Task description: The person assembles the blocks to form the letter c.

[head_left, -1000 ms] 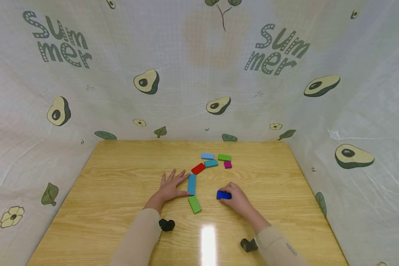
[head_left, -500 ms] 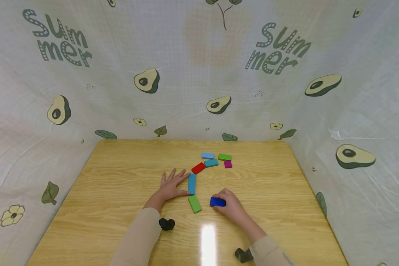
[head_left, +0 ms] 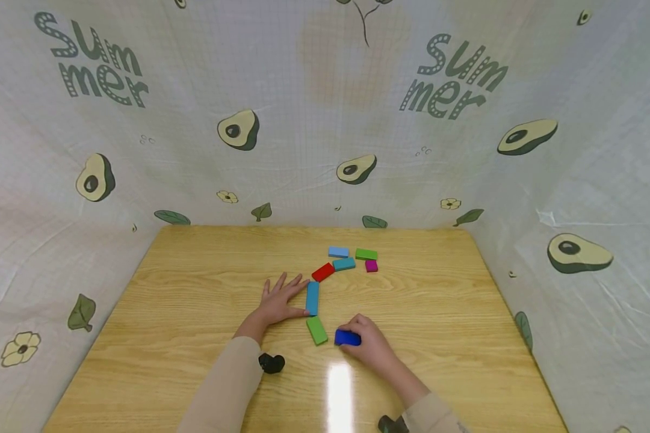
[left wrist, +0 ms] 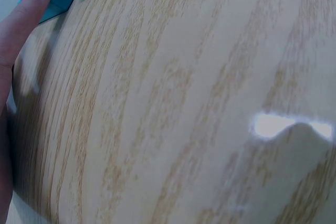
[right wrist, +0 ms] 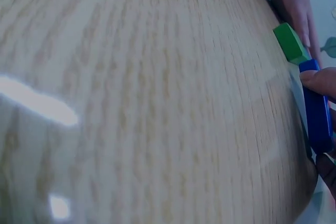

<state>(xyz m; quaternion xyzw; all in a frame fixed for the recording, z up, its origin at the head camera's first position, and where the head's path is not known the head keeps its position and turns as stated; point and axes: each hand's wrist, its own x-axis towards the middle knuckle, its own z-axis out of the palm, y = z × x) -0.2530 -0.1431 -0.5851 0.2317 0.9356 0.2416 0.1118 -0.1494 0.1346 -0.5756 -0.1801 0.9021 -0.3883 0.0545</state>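
Observation:
My right hand [head_left: 369,346] pinches a dark blue block [head_left: 348,338] between thumb and fingers, just right of a green block [head_left: 316,331]. In the right wrist view the same dark blue block [right wrist: 316,109] shows with the thumb on its face. My left hand [head_left: 277,305] lies with fingers spread on the table, thumb and index fingertip at the two ends of a light blue block [head_left: 312,299]. The green block lies slanted just below that block's lower end. A red block [head_left: 323,272] and a teal block [head_left: 343,264] carry the curved row on upward to the right.
Behind the row lie a pale blue block [head_left: 338,252], another green block [head_left: 366,254] and a small magenta block [head_left: 371,266]. The wooden table [head_left: 206,264] is enclosed by a printed white cloth [head_left: 292,72]. Black wrist cameras sit by both sleeves.
My right hand has brought the dark blue block left and toward the body, closer to the near green block. The left hand stays in place at the light blue block.

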